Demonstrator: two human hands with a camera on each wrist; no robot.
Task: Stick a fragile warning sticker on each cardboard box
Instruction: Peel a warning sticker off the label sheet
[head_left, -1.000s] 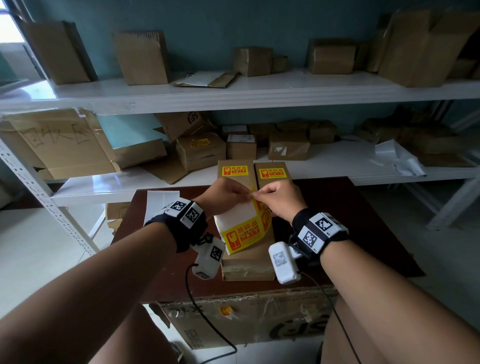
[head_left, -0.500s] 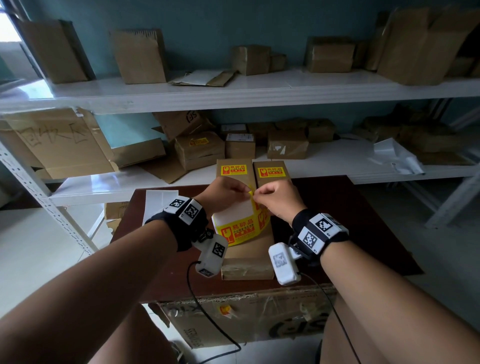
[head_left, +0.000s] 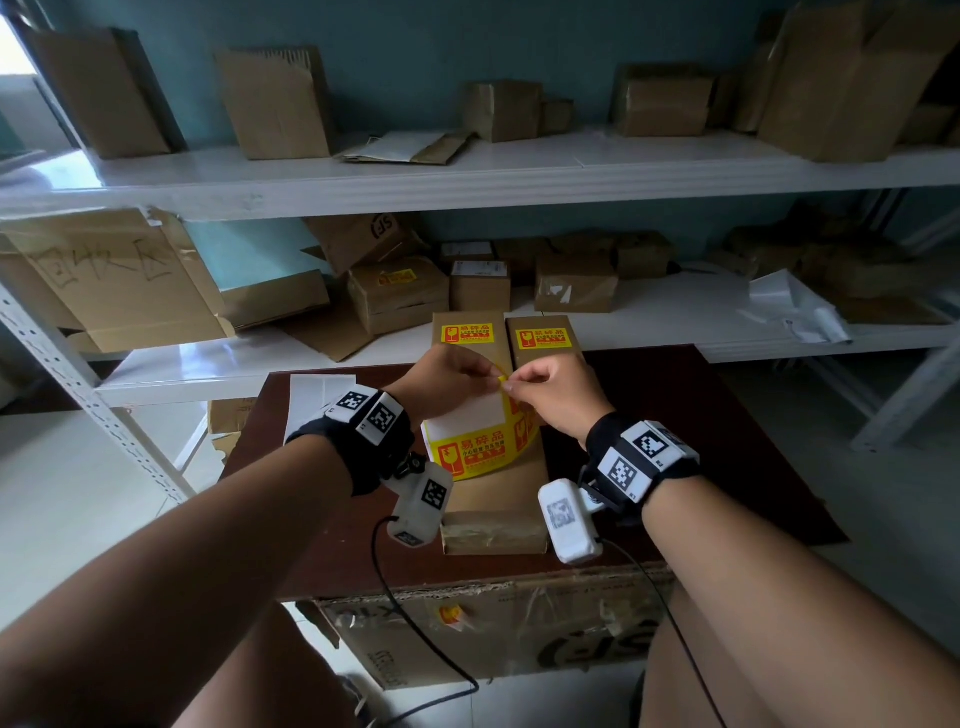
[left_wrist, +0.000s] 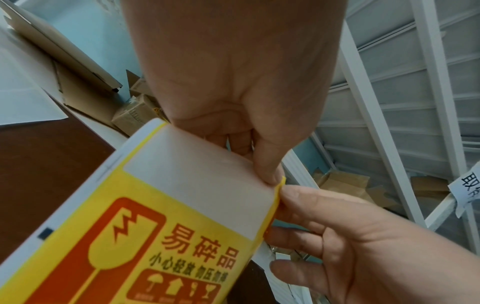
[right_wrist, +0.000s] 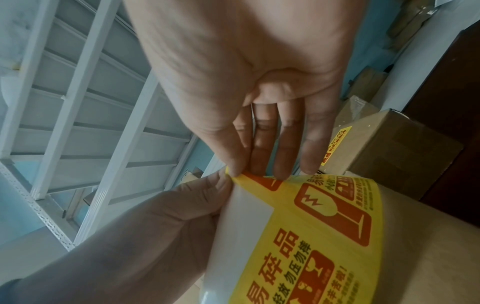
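Observation:
My left hand (head_left: 485, 371) holds a roll of yellow fragile stickers (head_left: 475, 447) above a plain cardboard box (head_left: 493, 501) on the dark brown table (head_left: 675, 441). Its thumb (left_wrist: 267, 164) presses the blank white backing of the roll (left_wrist: 155, 216). My right hand (head_left: 511, 387) pinches the lifted corner of a yellow sticker (right_wrist: 239, 174) at the roll's edge (right_wrist: 298, 236). Behind the hands stand two boxes, each bearing a yellow sticker: the left one (head_left: 470, 338) and the right one (head_left: 543, 340).
White backing sheets (head_left: 317, 400) lie at the table's far left. White metal shelves (head_left: 519, 171) behind hold several cardboard boxes and flattened cartons. A large taped carton (head_left: 493, 634) sits under the table's front edge. Cables hang from both wrist cameras.
The roll has risen slightly and turned a little in my left hand. My right fingertips have closed on the sticker's corner and lifted it off the backing.

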